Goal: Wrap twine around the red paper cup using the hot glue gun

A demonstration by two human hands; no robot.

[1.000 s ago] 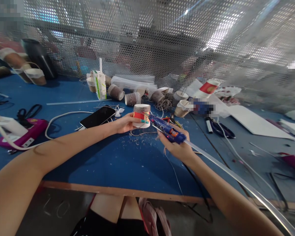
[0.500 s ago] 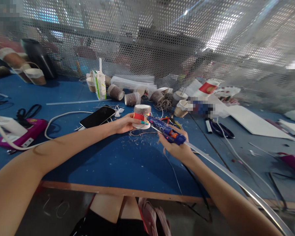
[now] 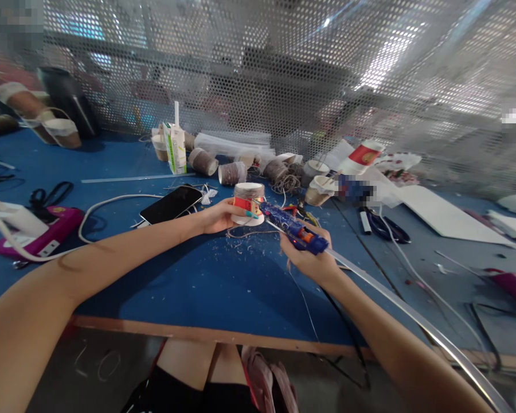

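Observation:
My left hand (image 3: 222, 215) grips a red and white paper cup (image 3: 243, 218), which stands upside down with grey-brown cord wound around its upper part. In my right hand (image 3: 312, 252) is a blue glue gun (image 3: 289, 225), its nozzle pointing left at the cup's right side. Whether the nozzle touches the cup I cannot tell. A long clear glue stick (image 3: 382, 281) runs out of the gun's back over my right forearm. A loose length of cord (image 3: 253, 235) lies just in front of the cup.
Several cord-wrapped cups (image 3: 232, 172) lie behind, near a drink carton (image 3: 176, 150). A phone (image 3: 172, 205) and purple power strip (image 3: 51, 235) are at left. Scissors (image 3: 387, 225) and a white board (image 3: 451, 215) lie right. A perforated metal screen (image 3: 223, 74) bounds the table's back.
My right hand and the glue gun have shifted slightly to the right. More of the cup's red print now shows. My left hand keeps its hold on the cup.

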